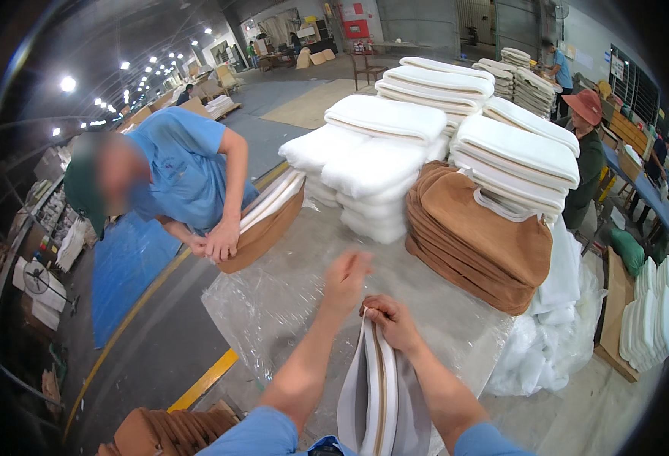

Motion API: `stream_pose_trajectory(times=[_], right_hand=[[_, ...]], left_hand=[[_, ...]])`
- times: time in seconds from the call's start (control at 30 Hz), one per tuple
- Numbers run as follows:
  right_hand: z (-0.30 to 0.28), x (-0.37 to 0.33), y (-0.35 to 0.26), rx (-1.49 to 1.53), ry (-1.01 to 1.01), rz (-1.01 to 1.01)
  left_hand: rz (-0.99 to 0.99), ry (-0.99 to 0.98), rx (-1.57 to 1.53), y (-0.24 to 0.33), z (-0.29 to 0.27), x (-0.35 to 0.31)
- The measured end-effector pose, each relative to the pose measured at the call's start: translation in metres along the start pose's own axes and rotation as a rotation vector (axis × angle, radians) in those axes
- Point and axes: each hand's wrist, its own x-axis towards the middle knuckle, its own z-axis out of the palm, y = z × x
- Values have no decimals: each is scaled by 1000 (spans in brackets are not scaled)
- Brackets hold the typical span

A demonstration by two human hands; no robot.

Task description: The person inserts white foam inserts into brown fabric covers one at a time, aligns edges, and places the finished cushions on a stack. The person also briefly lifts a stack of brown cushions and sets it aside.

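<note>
A long cushion cover with pale grey fabric sides stands on edge against me, open along the top. White padding or lining and a narrow brownish strip, possibly a zip, show down its opening. My right hand is closed on the far end of this cover, fingers pinching its tip. Just beyond and to the left, my left hand is raised over the table, apart from the cover. Motion smears its fingers, so whether it holds anything cannot be made out.
Brown covers form a stack at the right, beside piled white pads. Across the left edge, a co-worker in blue handles a brown cover with white padding. More brown covers lie low at my left; plastic-wrapped white material stands right.
</note>
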Motion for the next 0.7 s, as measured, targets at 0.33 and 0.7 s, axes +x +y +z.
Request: stream_pose_trajectory(times=[0.33, 0.7], right_hand=[[11, -23, 23, 67, 208, 53], [12, -22, 4, -28, 157, -77]], left_hand=[[-473, -1120, 377, -18, 51, 33], [-353, -379, -155, -35, 22, 13]])
